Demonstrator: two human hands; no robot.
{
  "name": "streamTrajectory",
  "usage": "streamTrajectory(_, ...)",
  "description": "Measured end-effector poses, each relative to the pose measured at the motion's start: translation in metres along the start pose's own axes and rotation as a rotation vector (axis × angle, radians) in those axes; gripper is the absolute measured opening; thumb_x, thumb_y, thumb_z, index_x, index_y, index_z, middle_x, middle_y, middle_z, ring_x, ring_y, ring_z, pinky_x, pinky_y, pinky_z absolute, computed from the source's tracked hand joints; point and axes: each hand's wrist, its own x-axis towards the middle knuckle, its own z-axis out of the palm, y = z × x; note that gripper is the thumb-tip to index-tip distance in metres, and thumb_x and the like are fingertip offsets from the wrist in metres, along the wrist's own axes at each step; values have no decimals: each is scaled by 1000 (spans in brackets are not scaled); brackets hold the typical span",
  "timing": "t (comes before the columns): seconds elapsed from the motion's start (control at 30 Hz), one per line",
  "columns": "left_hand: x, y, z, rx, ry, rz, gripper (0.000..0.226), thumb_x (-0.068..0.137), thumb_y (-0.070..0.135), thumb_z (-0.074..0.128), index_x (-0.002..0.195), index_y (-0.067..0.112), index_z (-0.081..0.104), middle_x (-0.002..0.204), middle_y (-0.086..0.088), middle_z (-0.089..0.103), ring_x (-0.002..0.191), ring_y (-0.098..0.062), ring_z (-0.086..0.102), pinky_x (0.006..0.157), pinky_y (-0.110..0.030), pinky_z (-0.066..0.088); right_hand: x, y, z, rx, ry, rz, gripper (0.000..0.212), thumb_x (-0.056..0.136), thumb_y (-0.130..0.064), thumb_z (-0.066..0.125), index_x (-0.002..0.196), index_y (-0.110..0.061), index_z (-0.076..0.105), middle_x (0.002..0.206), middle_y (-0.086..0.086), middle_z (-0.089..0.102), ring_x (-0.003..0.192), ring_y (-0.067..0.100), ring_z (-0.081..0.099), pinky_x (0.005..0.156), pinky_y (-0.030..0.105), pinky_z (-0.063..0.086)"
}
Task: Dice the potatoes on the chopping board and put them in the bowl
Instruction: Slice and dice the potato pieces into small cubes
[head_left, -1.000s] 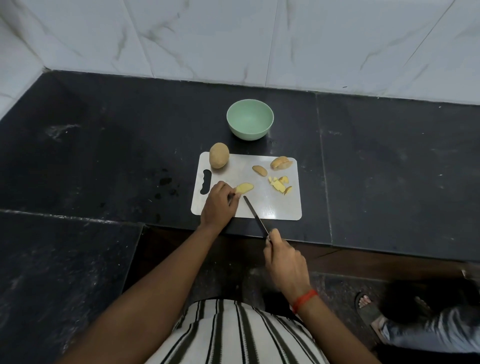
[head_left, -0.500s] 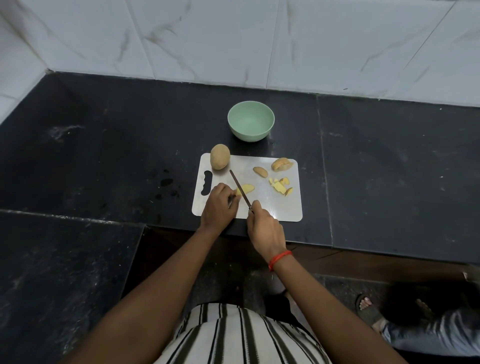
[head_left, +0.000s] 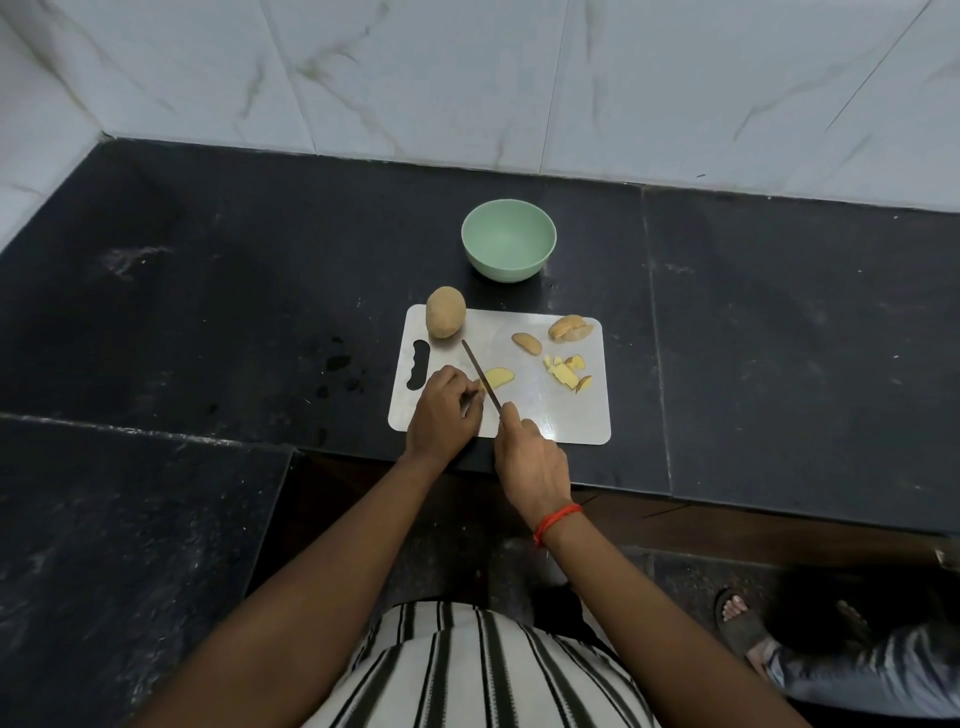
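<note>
The person stands at the front edge of the black stone surface (head_left: 208, 312), both hands on a white chopping board (head_left: 545, 410) that lies close to that edge. The left hand (head_left: 441, 410) sits on the board's near left part, beside its handle slot. Its grip is curled down, fingertips pinning the left end of a pale yellow potato wedge (head_left: 500, 376). The right hand (head_left: 530, 457) has its grip clamped round the handle of a knife (head_left: 480, 375). The thin blade runs away from the person and slightly left, and it crosses the wedge right beside the left fingertips.

A whole unpeeled potato (head_left: 445, 319) rests at the board's far left corner, partly over the rim. Toward the far right corner lies a small stack of slices (head_left: 570, 328), with a single slice (head_left: 527, 343) just to its left. A little heap of diced pieces (head_left: 566, 373) lies nearer the person, along the right side.

A pale green bowl (head_left: 508, 267) stands on the surface just beyond the board, toward the tiled back wall, with nothing visible inside.

A red thread (head_left: 557, 522) circles the right wrist. At the lower right a sandalled foot (head_left: 737, 621) of someone else shows on the floor.
</note>
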Motion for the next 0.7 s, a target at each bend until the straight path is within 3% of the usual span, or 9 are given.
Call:
streamTrajectory(0.2,1,-1,1,18,22,23,7,90,9,70,87,5,64,90,-3,56,81,-8,44,72,-18,36,-15,9,-5,-43,-66,-16,18,104,-23,38,122,-18,39,94,9,60,71,35,63,55,36,39)
streamTrajectory(0.37,1,1,0,29,32,35,9,90,9,71,87,5,64,89,-4,56,80,-9,43,70,-16,34,-42,24,-8,7,-52,-10,19,103,-28,40,121,-20,41,95,8,60,73,36,65,57,42,51)
streamTrajectory(0.53,2,0,-2,5,-3,-7,14,93,18,71,87,9,62,91,3,52,81,-12,49,67,-20,38,-79,43,-1,137,50,2,9,103,-34,36,102,-25,37,86,3,62,65,35,64,53,44,52)
streamTrajectory(0.7,12,-1,-16,-71,-149,-106,35,86,26,80,115,13,66,103,3,57,79,-7,54,71,-19,46,-70,46,-15,349,238,11,10,106,-29,43,97,-25,44,76,-5,59,58,18,60,48,34,45)
